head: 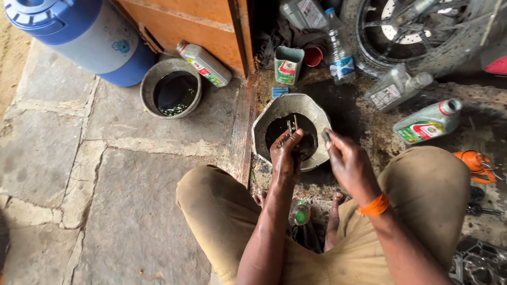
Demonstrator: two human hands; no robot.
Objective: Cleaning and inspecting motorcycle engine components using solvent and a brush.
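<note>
While our left hand [285, 157] pinches a small metal part [291, 125] over the dark oil in the grey basin [264, 124], our right hand [349, 161] grips something small, maybe a brush, so washing looks midway.

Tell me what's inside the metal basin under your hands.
The metal basin holds dark oily liquid. The left hand holds a small metal part over it; the right hand pinches another small piece at the rim. Anything sunk in the liquid is hidden.
</note>
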